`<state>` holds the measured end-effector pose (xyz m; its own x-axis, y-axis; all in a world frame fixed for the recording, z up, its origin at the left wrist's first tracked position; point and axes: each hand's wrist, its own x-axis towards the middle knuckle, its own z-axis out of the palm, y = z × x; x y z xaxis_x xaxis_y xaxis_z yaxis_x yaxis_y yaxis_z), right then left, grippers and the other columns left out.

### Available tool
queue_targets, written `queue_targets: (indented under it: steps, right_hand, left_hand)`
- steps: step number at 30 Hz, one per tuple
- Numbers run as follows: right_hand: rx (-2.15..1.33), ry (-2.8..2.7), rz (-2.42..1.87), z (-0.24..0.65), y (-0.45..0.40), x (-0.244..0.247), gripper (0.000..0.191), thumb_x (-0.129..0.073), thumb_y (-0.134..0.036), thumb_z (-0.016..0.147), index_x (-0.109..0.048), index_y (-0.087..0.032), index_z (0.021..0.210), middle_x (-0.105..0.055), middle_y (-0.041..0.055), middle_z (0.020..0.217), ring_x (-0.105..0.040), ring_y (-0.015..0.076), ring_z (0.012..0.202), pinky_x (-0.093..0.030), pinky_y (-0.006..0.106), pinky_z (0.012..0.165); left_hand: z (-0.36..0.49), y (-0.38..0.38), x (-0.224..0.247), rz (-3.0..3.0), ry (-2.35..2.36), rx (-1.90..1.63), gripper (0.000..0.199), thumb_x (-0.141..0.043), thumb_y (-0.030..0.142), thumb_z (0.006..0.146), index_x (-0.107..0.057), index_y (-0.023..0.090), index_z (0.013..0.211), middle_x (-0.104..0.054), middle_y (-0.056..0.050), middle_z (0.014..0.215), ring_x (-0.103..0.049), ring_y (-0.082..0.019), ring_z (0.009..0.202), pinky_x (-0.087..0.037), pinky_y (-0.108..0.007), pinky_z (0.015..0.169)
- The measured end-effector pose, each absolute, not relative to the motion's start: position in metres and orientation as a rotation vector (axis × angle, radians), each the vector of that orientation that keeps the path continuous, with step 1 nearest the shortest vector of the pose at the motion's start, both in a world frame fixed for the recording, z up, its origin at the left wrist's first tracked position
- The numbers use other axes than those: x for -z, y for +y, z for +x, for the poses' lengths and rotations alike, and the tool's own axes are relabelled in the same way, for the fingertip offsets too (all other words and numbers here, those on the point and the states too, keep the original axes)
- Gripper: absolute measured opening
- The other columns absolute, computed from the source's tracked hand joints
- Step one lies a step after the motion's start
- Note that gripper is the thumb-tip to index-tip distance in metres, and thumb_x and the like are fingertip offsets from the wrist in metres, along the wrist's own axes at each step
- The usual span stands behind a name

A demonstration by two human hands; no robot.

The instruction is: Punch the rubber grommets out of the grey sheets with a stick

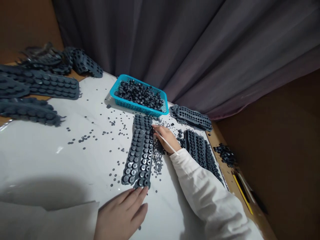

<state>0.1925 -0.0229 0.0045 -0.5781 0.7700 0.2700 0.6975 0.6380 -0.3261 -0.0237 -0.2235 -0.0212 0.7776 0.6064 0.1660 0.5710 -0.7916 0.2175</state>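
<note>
Dark rubber sheets with rows of round caps [135, 151] lie side by side on the white table [50, 143]. At their near end, my left hand [125, 211] rests with its fingers stretched out, the fingertips touching the sheet's edge. My right hand [166, 138] is closed around a thin white stick [166, 142], its fingertips at the right edge of the sheets near the far end. Small dark discs [157, 163] lie scattered beside the sheets.
Behind the sheets stands a blue basket [163, 108] full of small dark parts. More rubber sheets lie at the left [55, 85] and right [200, 150]. A yellow tool [242, 191] lies on the right wooden edge, near a pile of dark parts [226, 155].
</note>
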Motion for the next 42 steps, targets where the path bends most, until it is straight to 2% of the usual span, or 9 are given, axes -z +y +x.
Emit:
queue_targets:
  steps: [4, 10, 12, 18, 24, 28, 31, 36, 42]
  right_hand:
    - [-0.176, -2.471, -1.174, 0.192, -0.025, -0.006, 0.018, -0.041, -0.027, 0.094, -0.055, -0.019, 0.103, -0.064, 0.0131, 0.119, -0.061, 0.0233, 0.109, -0.049, 0.041, 0.093]
    - [-0.154, -2.519, -1.165, 0.194, -0.03, 0.002, 0.018, -0.043, -0.026, 0.094, -0.056, -0.019, 0.103, -0.064, 0.0124, 0.119, -0.063, 0.0226, 0.106, -0.051, 0.039, 0.091]
    - [-0.119, -2.549, -1.134, 0.195, -0.03, 0.006, 0.017, -0.043, -0.026, 0.094, -0.057, -0.018, 0.102, -0.064, 0.0127, 0.12, -0.064, 0.0225, 0.103, -0.051, 0.039, 0.09]
    - [-0.013, -2.527, -1.064, 0.196, -0.024, 0.009, 0.02, -0.042, -0.025, 0.095, -0.058, -0.017, 0.104, -0.064, 0.014, 0.12, -0.064, 0.0225, 0.103, -0.052, 0.038, 0.089]
    - [-0.109, -2.412, -1.219, 0.193, -0.02, 0.001, 0.024, -0.039, -0.025, 0.095, -0.055, -0.018, 0.112, -0.065, 0.0143, 0.115, -0.063, 0.024, 0.104, -0.051, 0.04, 0.088]
    - [-0.212, -2.309, -1.34, 0.193, -0.022, 0.001, 0.024, -0.039, -0.027, 0.094, -0.055, -0.018, 0.109, -0.067, 0.0148, 0.11, -0.063, 0.0252, 0.102, -0.05, 0.039, 0.088]
    - [-0.232, -2.267, -1.373, 0.193, -0.023, 0.003, 0.023, -0.038, -0.029, 0.094, -0.055, -0.019, 0.106, -0.067, 0.0136, 0.109, -0.063, 0.0248, 0.102, -0.049, 0.038, 0.088]
    - [-0.272, -2.129, -1.469, 0.196, -0.013, 0.004, 0.023, -0.037, -0.033, 0.093, -0.053, -0.022, 0.103, -0.07, 0.0096, 0.1, -0.067, 0.0235, 0.087, -0.051, 0.033, 0.076]
    - [-0.33, -2.049, -1.465, 0.208, -0.01, 0.001, 0.02, -0.041, -0.035, 0.091, -0.054, -0.02, 0.096, -0.072, 0.0079, 0.09, -0.068, 0.0225, 0.079, -0.051, 0.033, 0.073]
  left_hand:
    - [-0.023, -0.225, 0.032, 2.858, 0.953, -0.485, 0.041, -0.049, 0.007, 0.074, -0.061, 0.02, 0.11, -0.05, -0.007, 0.136, -0.058, -0.022, 0.112, -0.048, -0.03, 0.09]
    - [-0.027, -0.225, 0.005, 2.791, 0.983, -0.283, 0.065, -0.049, 0.008, 0.053, -0.057, 0.018, 0.117, -0.044, -0.008, 0.141, -0.05, -0.024, 0.121, -0.045, -0.033, 0.095]
    - [-0.028, -0.223, 0.0, 2.782, 1.01, -0.282, 0.065, -0.049, 0.009, 0.052, -0.057, 0.02, 0.116, -0.045, -0.008, 0.14, -0.049, -0.025, 0.122, -0.045, -0.036, 0.096]
    - [-0.031, -0.217, 0.01, 2.913, 0.866, -0.436, 0.049, -0.053, 0.016, 0.067, -0.057, 0.019, 0.116, -0.051, -0.01, 0.135, -0.051, -0.028, 0.12, -0.048, -0.036, 0.092]
    - [-0.024, -0.222, 0.015, 2.902, 1.089, -0.614, 0.035, -0.052, 0.007, 0.076, -0.061, 0.023, 0.105, -0.058, -0.003, 0.128, -0.054, -0.023, 0.117, -0.045, -0.034, 0.094]
    - [-0.022, -0.221, 0.021, 2.898, 1.091, -0.762, 0.03, -0.052, 0.007, 0.079, -0.062, 0.024, 0.102, -0.061, -0.002, 0.124, -0.057, -0.022, 0.113, -0.045, -0.033, 0.091]
    - [-0.024, -0.22, 0.022, 2.905, 1.04, -0.759, 0.031, -0.054, 0.009, 0.077, -0.061, 0.023, 0.103, -0.06, -0.004, 0.126, -0.055, -0.023, 0.114, -0.043, -0.033, 0.093]
    - [-0.028, -0.222, 0.015, 2.884, 1.043, -0.586, 0.044, -0.054, 0.008, 0.069, -0.058, 0.022, 0.111, -0.054, -0.005, 0.133, -0.048, -0.024, 0.122, -0.038, -0.034, 0.1]
    - [-0.027, -0.22, 0.014, 2.933, 1.06, -0.597, 0.035, -0.05, 0.008, 0.08, -0.059, 0.024, 0.11, -0.058, -0.002, 0.128, -0.053, -0.022, 0.117, -0.043, -0.031, 0.096]
